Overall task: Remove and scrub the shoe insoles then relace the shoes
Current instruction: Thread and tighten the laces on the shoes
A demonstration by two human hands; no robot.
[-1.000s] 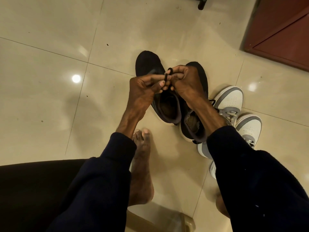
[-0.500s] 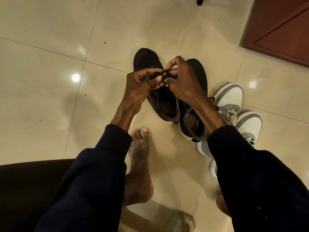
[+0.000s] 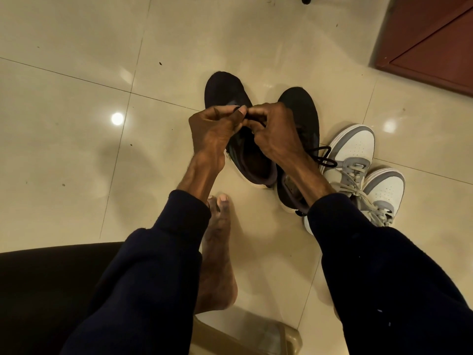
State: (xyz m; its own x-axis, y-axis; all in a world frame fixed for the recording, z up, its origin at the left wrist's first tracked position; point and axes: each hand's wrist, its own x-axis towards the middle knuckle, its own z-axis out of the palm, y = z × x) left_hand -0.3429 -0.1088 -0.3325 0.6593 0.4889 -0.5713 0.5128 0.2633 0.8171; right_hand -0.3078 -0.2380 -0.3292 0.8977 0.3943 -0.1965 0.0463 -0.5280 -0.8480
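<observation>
Head view: left hand (image 3: 215, 129) and right hand (image 3: 273, 131) have dropped lower over the black shoe (image 3: 225, 85), curled fingertips pinching the dark lace (image 3: 236, 108) just above it. The raised loop is gone, so lacing looks to be progressing.

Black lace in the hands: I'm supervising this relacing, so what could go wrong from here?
The left hand and right hand pinch the black lace only at the fingertips, so it may slip free. Nothing holds the black shoe down, so a firm pull could tip it. The loose lace loop by the white sneaker might snag.
</observation>
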